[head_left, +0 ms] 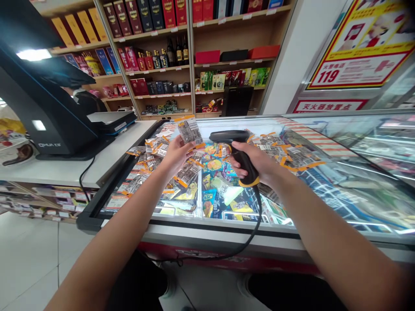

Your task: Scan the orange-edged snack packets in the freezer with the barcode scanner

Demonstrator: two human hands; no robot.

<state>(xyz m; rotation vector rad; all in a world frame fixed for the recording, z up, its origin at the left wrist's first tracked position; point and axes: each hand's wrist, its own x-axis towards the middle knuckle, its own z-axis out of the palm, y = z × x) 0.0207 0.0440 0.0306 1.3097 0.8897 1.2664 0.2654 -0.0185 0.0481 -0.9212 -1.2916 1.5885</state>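
Observation:
My left hand is closed on a small snack packet with orange ends and a printed label, raised above the freezer top. In my right hand is a black and yellow barcode scanner, gripped by its handle. The scanner's head points left, toward the packet, with space between them. More orange-edged packets lie in a loose pile on the glass to the left, and others lie to the right. A black cable hangs from the scanner's handle past the freezer's front edge.
Under the glass of the chest freezer are colourful ice-cream packs. At left, a counter bears a black checkout terminal. Shelves with boxes and bottles stand behind. A wall sign hangs at right.

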